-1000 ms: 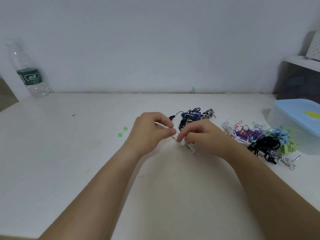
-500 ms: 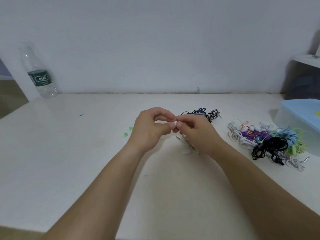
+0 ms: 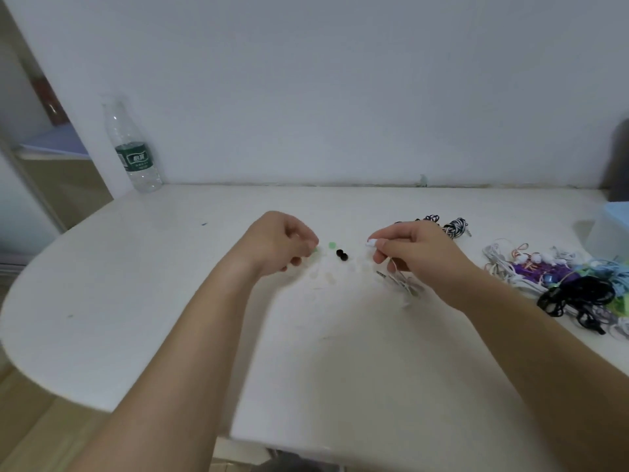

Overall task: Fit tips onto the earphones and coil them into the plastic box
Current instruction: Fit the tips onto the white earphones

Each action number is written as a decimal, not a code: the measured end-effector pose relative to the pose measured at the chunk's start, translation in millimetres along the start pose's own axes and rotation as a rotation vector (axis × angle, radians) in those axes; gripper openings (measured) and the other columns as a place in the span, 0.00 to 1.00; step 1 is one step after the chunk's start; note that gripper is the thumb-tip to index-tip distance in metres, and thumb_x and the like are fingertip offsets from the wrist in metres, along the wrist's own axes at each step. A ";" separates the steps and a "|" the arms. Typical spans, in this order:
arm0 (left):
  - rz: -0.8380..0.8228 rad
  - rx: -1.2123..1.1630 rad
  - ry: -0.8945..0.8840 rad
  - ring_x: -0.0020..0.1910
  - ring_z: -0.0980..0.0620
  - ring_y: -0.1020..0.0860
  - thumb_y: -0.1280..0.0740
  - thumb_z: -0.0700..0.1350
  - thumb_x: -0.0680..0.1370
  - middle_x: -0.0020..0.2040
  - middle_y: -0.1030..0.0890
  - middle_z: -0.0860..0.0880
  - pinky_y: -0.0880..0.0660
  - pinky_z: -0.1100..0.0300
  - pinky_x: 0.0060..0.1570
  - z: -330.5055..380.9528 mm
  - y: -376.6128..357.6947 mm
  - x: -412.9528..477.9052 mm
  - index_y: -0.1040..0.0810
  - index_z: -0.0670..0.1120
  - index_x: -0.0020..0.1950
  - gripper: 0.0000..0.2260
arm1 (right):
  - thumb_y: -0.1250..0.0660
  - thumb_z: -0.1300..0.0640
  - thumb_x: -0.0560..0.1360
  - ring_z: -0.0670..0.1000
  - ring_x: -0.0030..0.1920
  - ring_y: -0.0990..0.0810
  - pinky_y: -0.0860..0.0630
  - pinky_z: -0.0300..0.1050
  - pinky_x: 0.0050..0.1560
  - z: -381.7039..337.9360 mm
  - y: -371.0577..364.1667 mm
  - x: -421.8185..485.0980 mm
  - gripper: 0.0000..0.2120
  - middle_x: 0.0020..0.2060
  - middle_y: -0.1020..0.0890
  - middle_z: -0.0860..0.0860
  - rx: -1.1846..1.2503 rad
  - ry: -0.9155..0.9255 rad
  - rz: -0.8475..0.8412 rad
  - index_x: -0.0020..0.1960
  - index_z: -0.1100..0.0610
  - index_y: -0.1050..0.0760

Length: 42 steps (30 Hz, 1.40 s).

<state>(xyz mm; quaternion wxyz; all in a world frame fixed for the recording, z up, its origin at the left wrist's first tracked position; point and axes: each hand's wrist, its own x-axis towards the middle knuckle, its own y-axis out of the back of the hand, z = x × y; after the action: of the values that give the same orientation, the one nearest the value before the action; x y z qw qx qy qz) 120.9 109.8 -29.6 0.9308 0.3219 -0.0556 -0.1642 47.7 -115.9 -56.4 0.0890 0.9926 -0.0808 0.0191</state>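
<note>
Closest to the camera it's just two forearms coming in over the white table (image 3: pixel 170 301). The right hand (image 3: pixel 418 253) has the white earphone (image 3: pixel 371 242) pinched between thumb and forefinger, with the bud poking out to the left. Its cable (image 3: pixel 401 284) droops from under the palm into a loose bundle on the table.

The left hand (image 3: pixel 282 243) hovers low with its fingers curled in. It's smeared with motion blur, so honestly I can't tell if it already has a tip pinched or nothing at all.

The bit that matters: the loose tips (image 3: pixel 328 275) sit on the table in the gap between the hands. There's a green one (image 3: pixel 332 245), two black ones (image 3: pixel 342 254) and some pale see-through ones that barely show against the white. They're right next to the left fingertips and a bit further from the bud, so I'd guess the left hand picks one and pushes it rightward onto the bud, along the line the bud points.

Further back on the right are the striped earphones (image 3: pixel 456 226) and a colourful pile of earphones (image 3: pixel 544 277). The plastic box (image 3: pixel 609 229) with its blue lid sits at the far right edge, well away from the held set.

Far left by the wall stands a clear bottle (image 3: pixel 134 155). It has a green label with white characters, too blurry to read.
</note>
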 end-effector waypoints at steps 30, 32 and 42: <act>0.029 -0.219 -0.066 0.34 0.56 0.21 0.27 0.40 0.75 0.38 0.19 0.51 0.25 0.65 0.34 -3.6 -27.1 -29.9 0.19 0.46 0.50 0.06 | 0.27 0.61 0.76 0.41 0.33 0.24 0.28 0.30 0.36 1.1 -12.7 -9.7 0.05 0.38 0.19 0.50 -0.059 0.043 0.079 0.50 0.55 0.15; -0.007 -0.332 -0.083 0.35 0.56 0.21 0.27 0.38 0.76 0.39 0.18 0.51 0.23 0.66 0.37 6.8 -32.6 -21.8 0.18 0.45 0.53 0.07 | 0.27 0.61 0.76 0.41 0.35 0.21 0.27 0.30 0.40 2.8 -4.4 -7.5 0.05 0.39 0.17 0.51 -0.005 0.061 0.103 0.50 0.55 0.15; -0.067 -0.768 -0.089 0.44 0.49 0.17 0.28 0.32 0.75 0.45 0.15 0.41 0.21 0.60 0.49 16.1 -76.0 11.6 0.17 0.43 0.50 0.08 | 0.28 0.64 0.74 0.46 0.38 0.19 0.23 0.41 0.48 17.7 14.0 -9.1 0.06 0.39 0.16 0.58 0.158 0.096 0.203 0.51 0.58 0.17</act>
<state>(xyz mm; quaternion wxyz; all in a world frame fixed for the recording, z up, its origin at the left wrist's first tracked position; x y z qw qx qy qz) 107.9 40.4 -63.9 0.9744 -0.0558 -0.0198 -0.2170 36.9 -131.2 -71.9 0.0121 0.9811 -0.1748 0.0820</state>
